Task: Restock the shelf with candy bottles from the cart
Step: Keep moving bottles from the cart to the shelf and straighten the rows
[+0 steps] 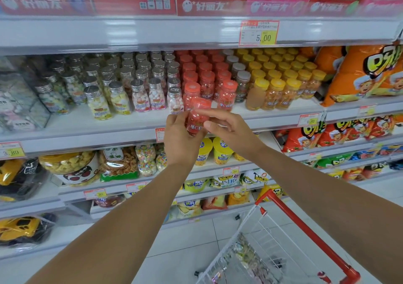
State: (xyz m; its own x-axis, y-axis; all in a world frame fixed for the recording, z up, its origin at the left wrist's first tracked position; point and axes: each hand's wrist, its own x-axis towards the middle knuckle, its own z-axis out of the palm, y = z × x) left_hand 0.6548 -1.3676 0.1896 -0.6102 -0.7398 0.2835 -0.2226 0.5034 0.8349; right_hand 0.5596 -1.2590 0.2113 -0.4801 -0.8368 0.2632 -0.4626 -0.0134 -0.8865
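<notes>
**Q:** Head view: where is the candy bottle (198, 116)?

**A:** It is held tilted in front of the shelf (87, 129) edge, just below the red-capped rows (205, 81), and not yet set down. The left hand (181, 135) curls its fingers round the bottle's left side. The right hand (229, 129) pinches the other side with thumb and forefinger.

**Q:** And progress?

**A:** Partway, by appearance. The red rows are nearly full, with a gap at the front centre that this bottle would probably fill. The cart (283, 240), lower right, holds blurred items. Whether these are more bottles cannot be told.
</notes>
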